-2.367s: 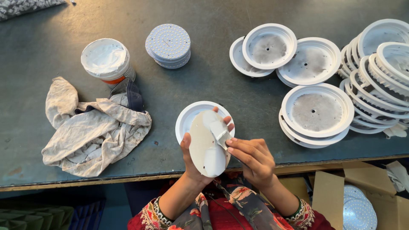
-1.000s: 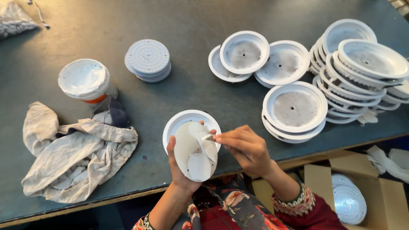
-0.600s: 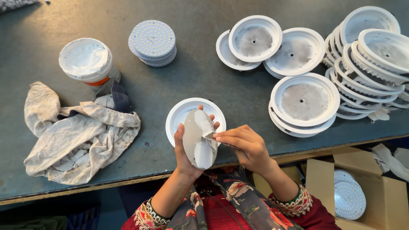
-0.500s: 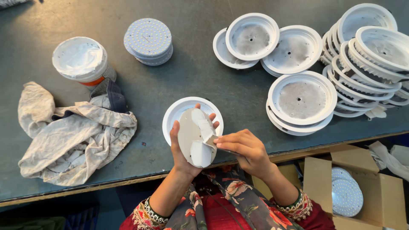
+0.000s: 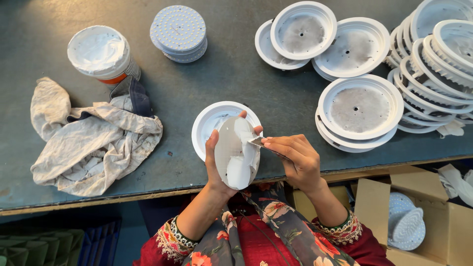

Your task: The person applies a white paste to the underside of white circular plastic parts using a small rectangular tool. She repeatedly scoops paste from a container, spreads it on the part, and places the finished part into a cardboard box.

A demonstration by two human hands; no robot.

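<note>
Right now a round disc (image 5: 235,153) stands tilted on edge just above a white housing (image 5: 209,123) at the table's (image 5: 236,74) near rim. The left hand (image 5: 215,165) grips its lower edge between thumb and fingers. The right hand (image 5: 294,160) pinches a small flat scraper (image 5: 259,143), its tip on the disc's paste-smeared face. Judging by this, paste is being spread; evening it out seems to need steady strokes. A paste tub (image 5: 101,53) and rag (image 5: 91,140) lie left, empty housings (image 5: 358,106) right.
</note>
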